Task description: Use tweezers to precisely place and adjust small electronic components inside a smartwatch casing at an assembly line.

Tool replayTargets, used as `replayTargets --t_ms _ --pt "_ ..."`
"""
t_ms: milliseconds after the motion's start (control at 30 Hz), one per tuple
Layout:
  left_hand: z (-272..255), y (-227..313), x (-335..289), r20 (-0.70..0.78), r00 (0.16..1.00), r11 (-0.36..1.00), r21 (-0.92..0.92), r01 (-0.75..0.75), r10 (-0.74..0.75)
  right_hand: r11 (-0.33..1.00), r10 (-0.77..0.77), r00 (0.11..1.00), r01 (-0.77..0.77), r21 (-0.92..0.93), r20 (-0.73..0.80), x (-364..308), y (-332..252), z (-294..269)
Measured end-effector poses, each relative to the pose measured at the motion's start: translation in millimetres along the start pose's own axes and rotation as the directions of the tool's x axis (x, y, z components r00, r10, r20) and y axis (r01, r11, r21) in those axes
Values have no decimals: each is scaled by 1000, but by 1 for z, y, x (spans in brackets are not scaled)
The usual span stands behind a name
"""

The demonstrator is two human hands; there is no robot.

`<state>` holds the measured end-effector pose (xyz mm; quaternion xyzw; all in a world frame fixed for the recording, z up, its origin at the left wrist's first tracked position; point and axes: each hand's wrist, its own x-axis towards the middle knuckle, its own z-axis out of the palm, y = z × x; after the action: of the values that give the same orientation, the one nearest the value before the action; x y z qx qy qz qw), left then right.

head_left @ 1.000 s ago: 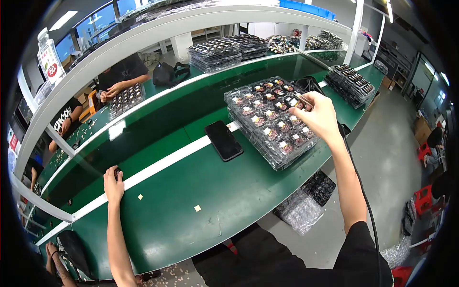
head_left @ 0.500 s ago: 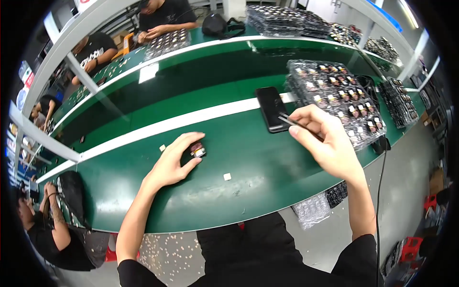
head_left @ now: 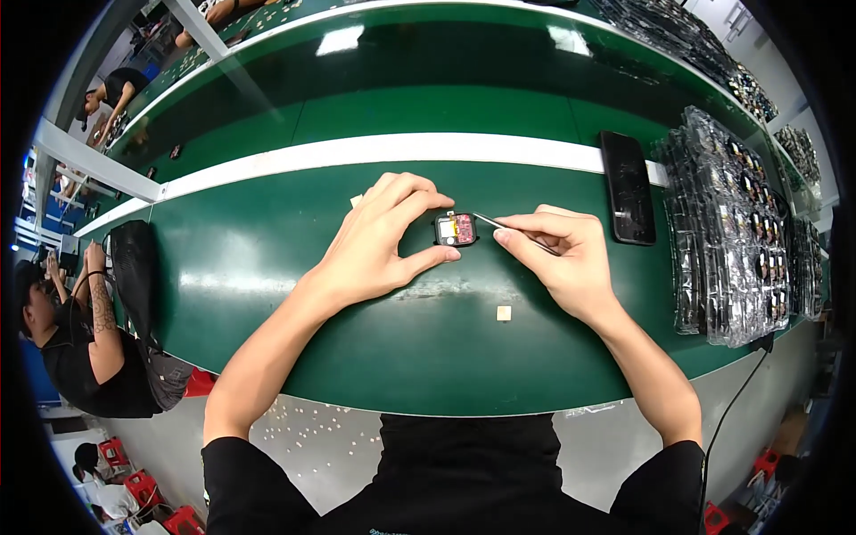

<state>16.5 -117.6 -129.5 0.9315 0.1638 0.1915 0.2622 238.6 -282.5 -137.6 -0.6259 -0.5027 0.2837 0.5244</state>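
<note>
A small black square smartwatch case (head_left: 456,229) lies on the green bench with its inside showing: a red circuit board and a white and yellow part. Thumb and forefinger of my left hand (head_left: 374,239) grip it at its lower and upper left edges. In my right hand (head_left: 563,252) is a pair of thin metal tweezers (head_left: 526,237), pinched between thumb and fingers. Their tips are beside the upper right edge of the case; whether they touch it I cannot tell. A small pale square piece (head_left: 504,313) lies nearer to me on the bench.
A black phone (head_left: 629,192) lies at the right, beside stacked clear plastic trays (head_left: 713,241) full of small parts. Another pale piece (head_left: 356,201) sits behind my left hand. A white rail (head_left: 357,150) crosses the bench. At the left are a black bag (head_left: 134,267) and a seated person (head_left: 98,348).
My right hand with the tweezers has come from beside the phone to the smartwatch case. My left thumb and forefinger have closed in on the case. The whole view has shifted.
</note>
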Motion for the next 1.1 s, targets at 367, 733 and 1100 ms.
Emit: replayTargets --t_ms 367,733,1100 --pt "-5 -3 4 139 990 986 -165 -6 30 972 -144 986 157 -174 86 -1 -5 0" --pt "-6 -8 5 168 984 982 -189 -28 60 953 -171 980 190 -238 100 2 -2 5" --pt "-1 -6 5 78 995 985 -165 -44 58 896 -316 948 310 -317 34 -2 3 6"
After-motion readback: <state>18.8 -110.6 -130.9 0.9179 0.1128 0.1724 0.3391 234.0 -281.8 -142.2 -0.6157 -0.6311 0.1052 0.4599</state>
